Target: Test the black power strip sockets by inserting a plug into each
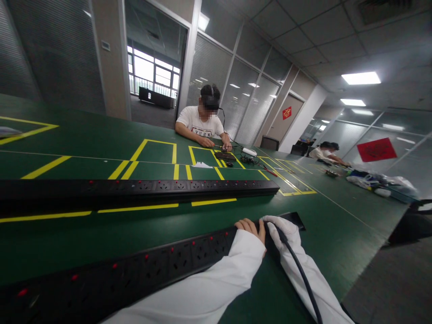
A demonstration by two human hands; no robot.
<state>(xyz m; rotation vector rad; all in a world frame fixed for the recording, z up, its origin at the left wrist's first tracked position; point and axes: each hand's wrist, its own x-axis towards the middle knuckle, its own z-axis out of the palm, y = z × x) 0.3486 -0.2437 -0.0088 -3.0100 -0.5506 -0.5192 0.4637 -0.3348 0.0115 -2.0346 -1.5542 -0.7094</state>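
Observation:
A long black power strip (pixel 148 263) with red switches runs from the lower left toward the centre right of the green table. My bare left hand (pixel 251 228) rests on it near its right end, fingers curled over the top. Beside it, my right hand (pixel 281 227) wears a white glove and is closed round the strip's end, where a thick black cable (pixel 302 270) comes out and trails down over the right forearm. The gloved fingertips are partly hidden. Just beyond the hands a flat black end piece (pixel 295 219) shows.
A second black power strip (pixel 202 185) lies across the table (pixel 337 238) farther back, among yellow tape outlines (pixel 158 142). Opposite, a seated person (pixel 202 121) handles small items near cables. Bags and a blue tray (pixel 401 194) stand at the far right, near other people.

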